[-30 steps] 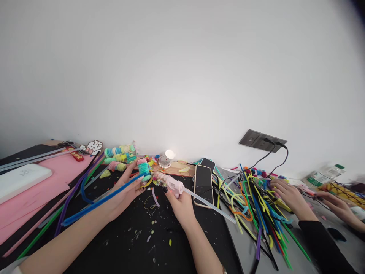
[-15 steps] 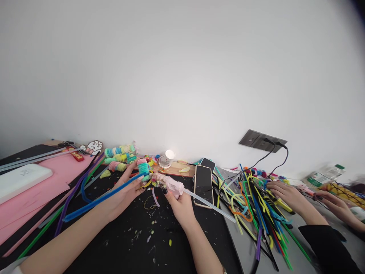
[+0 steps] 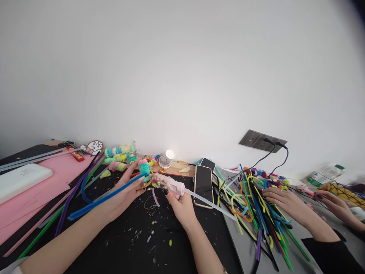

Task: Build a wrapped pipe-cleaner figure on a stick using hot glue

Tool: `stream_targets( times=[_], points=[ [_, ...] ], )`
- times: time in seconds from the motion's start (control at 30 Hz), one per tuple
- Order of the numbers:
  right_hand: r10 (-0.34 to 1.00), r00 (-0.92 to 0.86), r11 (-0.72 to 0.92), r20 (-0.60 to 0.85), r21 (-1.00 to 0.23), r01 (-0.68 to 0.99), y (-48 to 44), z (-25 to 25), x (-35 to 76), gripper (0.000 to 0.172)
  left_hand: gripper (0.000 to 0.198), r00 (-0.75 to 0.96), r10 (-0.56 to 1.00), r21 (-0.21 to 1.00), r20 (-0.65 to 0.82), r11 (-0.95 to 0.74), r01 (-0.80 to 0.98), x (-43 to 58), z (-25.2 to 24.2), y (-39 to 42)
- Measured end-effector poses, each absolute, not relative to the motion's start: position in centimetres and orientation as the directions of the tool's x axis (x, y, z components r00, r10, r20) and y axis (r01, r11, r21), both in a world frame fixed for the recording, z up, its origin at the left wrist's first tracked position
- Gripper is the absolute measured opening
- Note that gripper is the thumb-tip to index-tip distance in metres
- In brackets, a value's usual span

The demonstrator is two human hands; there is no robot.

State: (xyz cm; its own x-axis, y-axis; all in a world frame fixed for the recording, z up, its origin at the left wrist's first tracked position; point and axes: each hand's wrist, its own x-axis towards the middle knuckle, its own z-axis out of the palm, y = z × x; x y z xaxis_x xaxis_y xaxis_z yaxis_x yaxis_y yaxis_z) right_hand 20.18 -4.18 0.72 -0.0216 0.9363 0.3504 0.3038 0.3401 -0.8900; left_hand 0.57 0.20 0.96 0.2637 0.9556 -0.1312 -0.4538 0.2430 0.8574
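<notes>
My left hand [image 3: 121, 198] is closed around a wound coil of pink and teal pipe cleaner [image 3: 144, 167]. From this coil a long blue pipe cleaner [image 3: 105, 197] runs down to the left, across my wrist. In my right hand [image 3: 182, 211] is a pale pink hot glue gun [image 3: 177, 187], its front end crusted with coloured fuzz. A translucent glue stick [image 3: 211, 203] sticks out of its back. The gun's tip points left and is close beside the coil; whether they touch I cannot tell. Several finished coils [image 3: 118, 166] lie beyond my left hand.
A paper cup [image 3: 167, 158] stands by the wall. Two phones [image 3: 203, 184] lie right of the glue gun. Many loose pipe cleaners [image 3: 256, 205] spread further right, near a co-worker's hands [image 3: 288, 203]. Pink sheets [image 3: 59, 171] and a white box-like object [image 3: 24, 180] are at left.
The blue pipe cleaner's free end has shifted slightly right. My hands stay nearly in place. The co-worker's nearer hand has moved slightly down over the pipe cleaners.
</notes>
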Motion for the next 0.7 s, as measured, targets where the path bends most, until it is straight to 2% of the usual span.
stream_targets(
  times=[0.1,0.23,0.4,0.6,0.7],
  points=[
    [0.938,-0.033,0.338,0.345,-0.888,0.311,-4.11,0.45,20.25,0.026,0.064,0.262,0.956,0.882,-0.128,0.231,-0.411,0.54,0.92,0.21],
    [0.937,-0.025,0.341,0.349,-0.895,0.288,-4.09,0.63,20.17,0.03,0.053,0.27,0.958,0.907,-0.101,0.201,-0.371,0.51,0.84,0.26],
    [0.941,0.003,0.32,0.338,-0.894,0.314,-4.17,0.98,20.01,0.032,0.045,0.275,0.958,0.889,-0.083,0.196,-0.414,0.55,0.84,0.23],
    [0.943,0.019,0.31,0.331,-0.9,0.308,-4.19,0.88,20.05,0.031,0.049,0.258,0.963,0.903,-0.072,0.173,-0.394,0.49,0.55,0.31],
    [0.938,-0.006,0.335,0.348,-0.898,0.285,-4.28,0.83,20.06,0.03,0.058,0.261,0.962,0.898,-0.077,0.18,-0.401,0.54,0.64,0.23]
  ],
)
